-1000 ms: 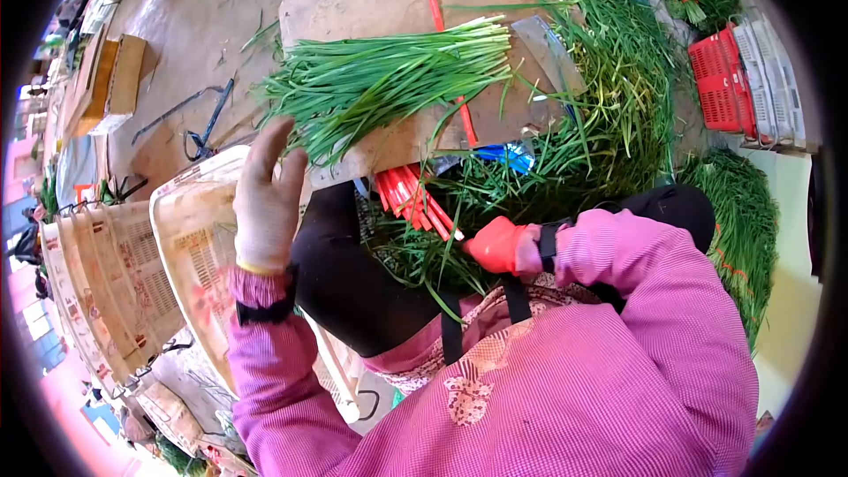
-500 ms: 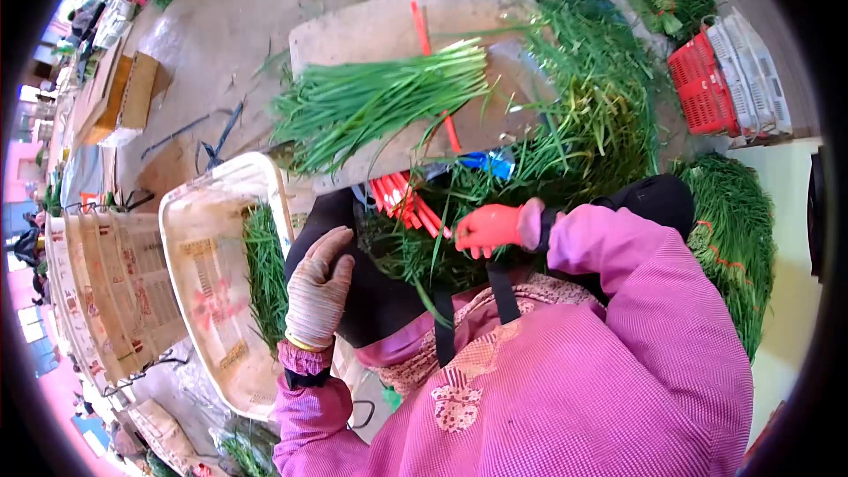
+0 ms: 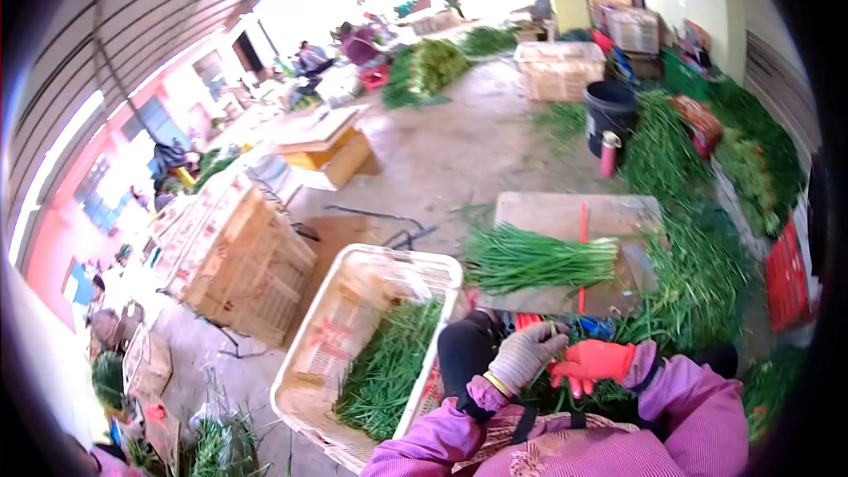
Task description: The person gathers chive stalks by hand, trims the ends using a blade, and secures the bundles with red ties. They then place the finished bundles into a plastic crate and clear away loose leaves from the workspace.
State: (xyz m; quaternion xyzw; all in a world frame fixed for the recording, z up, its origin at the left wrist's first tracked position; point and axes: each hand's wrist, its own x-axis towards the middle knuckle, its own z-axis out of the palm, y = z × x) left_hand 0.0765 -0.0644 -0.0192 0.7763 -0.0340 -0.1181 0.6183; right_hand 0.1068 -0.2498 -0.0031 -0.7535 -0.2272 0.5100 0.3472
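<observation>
Market floor: both hands' fingers curl together over chives (grip unclear; crate print unreadable).

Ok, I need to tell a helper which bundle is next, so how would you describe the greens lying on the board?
Find the flat brown cutting board on the ground beyond the person's gloved hands. The loose sheaf of long green chives lies across it, over a red strip. Unlike the heaps around, it lies straight and even.

A concrete floor carries a wooden board with a bunch of green chives and a red strip lying across it. Beside the board stands a white basket. Loose greens lie heaped around it, near a black bucket.
</observation>
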